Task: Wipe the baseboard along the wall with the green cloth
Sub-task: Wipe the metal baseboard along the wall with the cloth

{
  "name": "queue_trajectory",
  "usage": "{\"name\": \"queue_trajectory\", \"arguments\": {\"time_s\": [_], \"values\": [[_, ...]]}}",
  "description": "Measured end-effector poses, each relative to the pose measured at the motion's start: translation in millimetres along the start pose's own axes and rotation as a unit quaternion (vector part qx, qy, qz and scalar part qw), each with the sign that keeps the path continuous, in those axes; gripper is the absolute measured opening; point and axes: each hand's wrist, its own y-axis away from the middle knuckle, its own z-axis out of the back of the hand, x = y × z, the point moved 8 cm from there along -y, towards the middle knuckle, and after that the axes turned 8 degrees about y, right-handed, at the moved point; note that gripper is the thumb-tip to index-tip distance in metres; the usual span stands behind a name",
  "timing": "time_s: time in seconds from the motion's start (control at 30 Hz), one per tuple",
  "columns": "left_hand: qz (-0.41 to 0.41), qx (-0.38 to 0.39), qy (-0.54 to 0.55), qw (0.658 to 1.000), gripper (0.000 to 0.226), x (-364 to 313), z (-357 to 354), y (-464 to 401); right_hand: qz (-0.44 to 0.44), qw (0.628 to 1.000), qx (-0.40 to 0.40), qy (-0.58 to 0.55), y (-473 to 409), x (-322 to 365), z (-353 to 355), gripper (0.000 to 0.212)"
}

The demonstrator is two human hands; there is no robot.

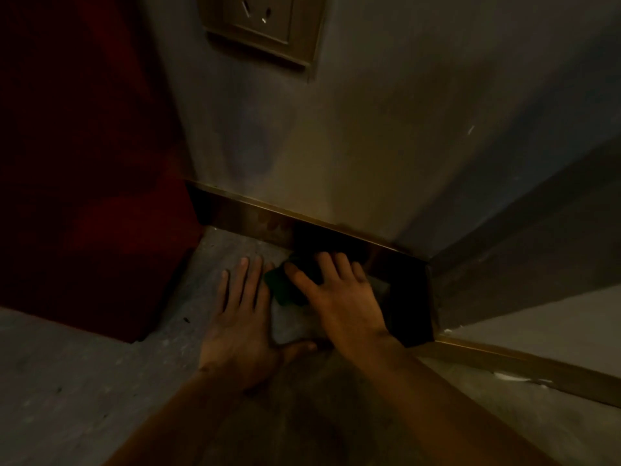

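While the light is low, the right hand's fingers are the place to start: they are spread and flattened, pressing down on the green cloth, not curled around it. It reads as a flat-palm hold rather than a pinch, and how much cloth lies under the palm cannot be told. The right hand sits just in front of the baseboard, fingertips at or very near its dark face. The cloth bunches out to the left of that hand, low down where floor meets baseboard.

Over on the other side, the left hand lies open and flat on the grey floor, fingers extended, holding nothing, thumb out toward the right wrist. It looks like a brace for the crouch.

Outward from there, the baseboard runs along the foot of the pale wall to a corner on the right, with a brassy strip along its top edge. A wall socket sits high above, and something dark red stands to the left.

As for handling, the cloth looks soft, light and limp; it will fold and slip out from under loose fingers, so a broad press with the palm and fingers over its middle should keep it moving as one pad. The baseboard looks hard and glossy, so the cloth should glide. The tight corner at right will likely need fingertips pushing a folded edge in.
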Motion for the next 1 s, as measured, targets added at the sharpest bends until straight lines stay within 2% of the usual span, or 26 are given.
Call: {"name": "queue_trajectory", "arguments": {"time_s": [0.27,0.53,0.8,1.0], "values": [[-0.004,0.006,-0.034,0.999,0.132,1,-5,-4,0.053,0.992,0.032,0.109,-16,6,-16,0.053],[-0.008,-0.001,-0.033,0.999,0.126,3,-5,-4,0.076,0.988,0.05,0.125,-21,8,-6,0.054],[-0.017,-0.004,-0.008,1.0,0.12,2,-4,0,0.038,0.982,0.084,0.163,-15,0,-8,0.065],[-0.024,-0.023,0.024,0.999,0.116,3,-4,2,0.012,0.981,0.128,0.147,-6,-14,-17,0.053]]}}
